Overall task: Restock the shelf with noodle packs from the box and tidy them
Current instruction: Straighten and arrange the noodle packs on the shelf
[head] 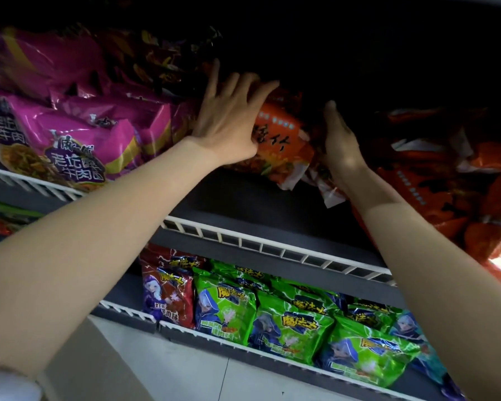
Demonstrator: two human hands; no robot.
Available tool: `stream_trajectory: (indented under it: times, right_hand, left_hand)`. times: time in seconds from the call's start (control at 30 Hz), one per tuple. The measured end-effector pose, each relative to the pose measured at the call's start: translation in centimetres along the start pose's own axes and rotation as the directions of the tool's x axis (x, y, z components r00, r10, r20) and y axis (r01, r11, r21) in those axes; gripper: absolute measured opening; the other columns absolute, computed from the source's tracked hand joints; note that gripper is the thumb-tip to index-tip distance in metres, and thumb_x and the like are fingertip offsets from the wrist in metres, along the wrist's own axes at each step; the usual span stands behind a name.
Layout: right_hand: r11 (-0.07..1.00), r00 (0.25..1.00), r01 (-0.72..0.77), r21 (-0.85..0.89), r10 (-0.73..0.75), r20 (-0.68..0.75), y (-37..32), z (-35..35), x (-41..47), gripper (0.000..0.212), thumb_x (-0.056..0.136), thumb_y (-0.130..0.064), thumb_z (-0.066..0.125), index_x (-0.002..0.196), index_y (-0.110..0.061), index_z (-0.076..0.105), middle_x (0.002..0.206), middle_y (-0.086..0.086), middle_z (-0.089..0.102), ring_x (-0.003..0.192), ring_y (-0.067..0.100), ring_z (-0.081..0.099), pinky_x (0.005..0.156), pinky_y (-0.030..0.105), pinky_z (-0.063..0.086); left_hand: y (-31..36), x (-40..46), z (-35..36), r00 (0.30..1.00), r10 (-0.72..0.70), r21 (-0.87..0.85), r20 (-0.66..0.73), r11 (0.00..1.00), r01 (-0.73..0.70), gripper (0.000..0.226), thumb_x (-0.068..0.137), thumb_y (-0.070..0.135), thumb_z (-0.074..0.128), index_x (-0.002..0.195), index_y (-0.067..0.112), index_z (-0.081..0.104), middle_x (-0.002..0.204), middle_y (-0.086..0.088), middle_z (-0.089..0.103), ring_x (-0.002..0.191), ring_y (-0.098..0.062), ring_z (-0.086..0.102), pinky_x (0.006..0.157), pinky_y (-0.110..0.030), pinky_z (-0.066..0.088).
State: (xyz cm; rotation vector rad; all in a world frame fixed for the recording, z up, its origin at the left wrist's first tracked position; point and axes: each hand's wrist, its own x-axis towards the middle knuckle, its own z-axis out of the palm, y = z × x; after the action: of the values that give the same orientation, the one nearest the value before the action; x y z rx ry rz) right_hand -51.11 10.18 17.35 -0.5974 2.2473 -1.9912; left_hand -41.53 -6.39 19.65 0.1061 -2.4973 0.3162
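2 hands (229, 120) (340, 146) flank orange noodle pack (281, 140), left fingers (243, 85) atop

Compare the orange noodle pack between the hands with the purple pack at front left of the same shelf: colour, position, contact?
1. The orange noodle pack is orange; the purple pack is magenta-purple with a yellow stripe.
2. The orange pack sits back from the white wire rail; the purple pack lies right at it.
3. The left hand and right hand flank the orange pack; nothing touches the purple pack.
Both are glossy bags on the upper shelf.
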Motion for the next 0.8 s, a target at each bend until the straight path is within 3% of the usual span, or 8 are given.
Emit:
stream_trajectory:
  times: [0.07,0.2,0.3,0.4,0.5,0.63,0.73,0.8]
  right_hand:
    - [0.999,0.999,0.045,-0.023,-0.045,0.028,0.2,-0.4,-1.8,0.051,0.097,-0.048,0.044,0.14,-0.021,0.039,0.132,0.0,0.055,0.118,0.016,0.055,0.101,0.039,0.046]
    - [0.928,0.979,0.165,-0.333,-0.113,0.169,0.6,0.8,-3.7,0.069,0.089,-0.019,0.065,0.146,-0.018,0.026,0.126,-0.005,0.052,0.111,0.004,0.049,0.088,0.01,0.04]
    - [0.888,0.972,0.232,-0.397,-0.196,0.129,1.2,1.9,-3.4,0.087,0.083,-0.015,0.072,0.15,-0.018,0.016,0.135,0.003,0.051,0.12,0.016,0.053,0.099,0.023,0.042]
    - [0.867,0.97,0.235,-0.44,-0.24,0.045,1.9,3.3,-2.4,0.094,0.08,-0.019,0.075,0.15,-0.021,0.013,0.129,0.007,0.058,0.114,0.024,0.06,0.093,0.035,0.051]
    - [0.812,0.957,0.246,-0.53,-0.29,0.001,2.1,4.6,-1.6,0.09,0.082,-0.022,0.073,0.151,-0.019,0.014,0.13,0.011,0.057,0.114,0.028,0.059,0.086,0.036,0.05]
    - [0.751,0.946,0.288,-0.594,-0.318,0.057,2.3,5.7,-1.4,0.082,0.085,-0.013,0.067,0.15,-0.017,0.017,0.144,0.015,0.04,0.124,0.035,0.049,0.093,0.042,0.046]
    - [0.739,0.944,0.321,-0.592,-0.303,0.133,2.4,4.7,-1.9,0.084,0.086,-0.016,0.067,0.151,-0.023,0.013,0.143,0.016,0.039,0.12,0.035,0.052,0.09,0.044,0.05]
    - [0.638,0.941,0.328,-0.696,-0.286,0.181,2.1,2.7,-2.4,0.074,0.088,-0.024,0.065,0.147,-0.023,0.021,0.139,0.015,0.044,0.116,0.034,0.053,0.084,0.04,0.049]
  left_hand:
    - [-0.1,0.4,0.3,0.998,-0.001,0.02,-0.057,1.0,0.002,0.085,0.073,0.029,0.07,0.146,0.019,0.027,0.143,-0.014,0.037,0.133,-0.034,0.032,0.115,-0.056,0.0]
    - [0.0,-1.3,1.8,0.997,0.069,0.028,-0.025,0.997,-0.068,0.081,0.073,0.024,0.073,0.143,0.018,0.033,0.146,-0.012,0.034,0.135,-0.032,0.03,0.116,-0.05,0.01]
    - [0.2,-3.9,3.2,0.999,0.016,0.049,0.039,0.999,-0.018,0.101,0.066,0.029,0.08,0.148,0.017,0.021,0.15,-0.013,0.026,0.132,-0.033,0.029,0.106,-0.049,0.026]
    - [0.3,-5.2,4.7,1.0,-0.016,0.109,0.015,0.994,0.014,0.116,0.059,0.025,0.086,0.15,0.026,0.012,0.149,-0.014,0.023,0.127,-0.036,0.031,0.095,-0.052,0.04]
    - [-0.1,-4.5,5.3,0.994,-0.054,0.023,0.095,0.998,0.052,0.109,0.068,0.013,0.081,0.149,0.034,0.012,0.153,-0.01,0.015,0.133,-0.036,0.026,0.089,-0.049,0.047]
    - [-1.1,-3.6,5.3,0.99,-0.042,-0.048,0.133,0.998,0.049,0.103,0.07,0.003,0.077,0.149,0.033,0.017,0.156,-0.008,0.012,0.133,-0.037,0.027,0.072,-0.041,0.053]
    - [-1.1,-3.8,5.7,0.988,-0.061,-0.067,0.14,0.995,0.071,0.101,0.073,0.002,0.074,0.149,0.032,0.016,0.157,-0.007,0.008,0.135,-0.037,0.023,0.076,-0.042,0.052]
    - [-0.8,-3.6,5.8,0.987,-0.073,-0.065,0.141,0.995,0.082,0.1,0.075,-0.001,0.071,0.149,0.032,0.012,0.157,-0.007,0.004,0.137,-0.036,0.018,0.081,-0.042,0.05]
